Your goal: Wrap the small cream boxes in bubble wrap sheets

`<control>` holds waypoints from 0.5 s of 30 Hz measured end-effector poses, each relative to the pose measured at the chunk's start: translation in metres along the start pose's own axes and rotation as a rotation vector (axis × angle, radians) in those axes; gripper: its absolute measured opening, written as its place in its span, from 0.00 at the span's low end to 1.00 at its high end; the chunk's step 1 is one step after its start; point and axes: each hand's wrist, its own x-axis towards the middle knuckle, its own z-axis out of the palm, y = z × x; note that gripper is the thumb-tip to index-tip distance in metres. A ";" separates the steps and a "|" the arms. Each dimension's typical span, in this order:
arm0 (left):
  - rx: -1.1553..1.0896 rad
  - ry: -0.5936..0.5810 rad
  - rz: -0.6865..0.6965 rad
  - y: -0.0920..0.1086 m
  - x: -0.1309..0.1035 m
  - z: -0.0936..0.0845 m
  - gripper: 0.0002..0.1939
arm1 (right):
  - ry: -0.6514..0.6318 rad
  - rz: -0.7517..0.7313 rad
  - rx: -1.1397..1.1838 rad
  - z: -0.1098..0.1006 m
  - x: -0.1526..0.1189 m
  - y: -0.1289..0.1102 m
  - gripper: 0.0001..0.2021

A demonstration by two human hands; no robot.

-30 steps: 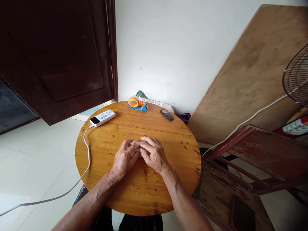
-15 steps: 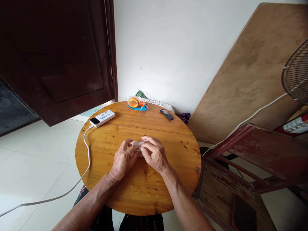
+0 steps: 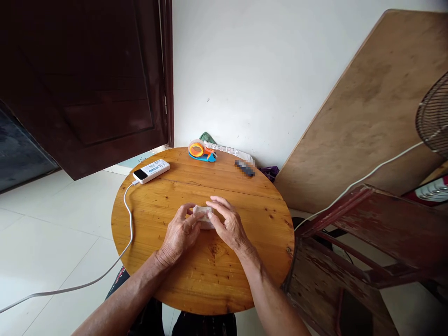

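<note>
A small whitish packet (image 3: 204, 215) lies near the middle of the round wooden table (image 3: 206, 280), between both hands. My left hand (image 3: 181, 232) grips its left side, with fingers curled around the edge and the thumb side on top. On the right, my right hand (image 3: 229, 224) has its fingers spread and raised past the packet's far side, while the thumb touches the packet's right part. Part of the packet is hidden under my left fingers.
At the table's back are an orange and blue tape dispenser (image 3: 202, 150) and a dark, partly pixelated object (image 3: 244, 168). A white power bank (image 3: 151, 171) with a cable lies back left. A reddish wooden chair (image 3: 371, 233) stands right; a fan (image 3: 434, 114) is beyond it.
My right fingers have opened and lifted off the packet, so more of its top shows. My left hand stays on it. The whole view has shifted slightly.
</note>
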 end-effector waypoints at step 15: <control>-0.095 -0.017 -0.047 0.000 0.000 0.000 0.16 | -0.026 -0.164 -0.141 -0.003 0.001 -0.012 0.09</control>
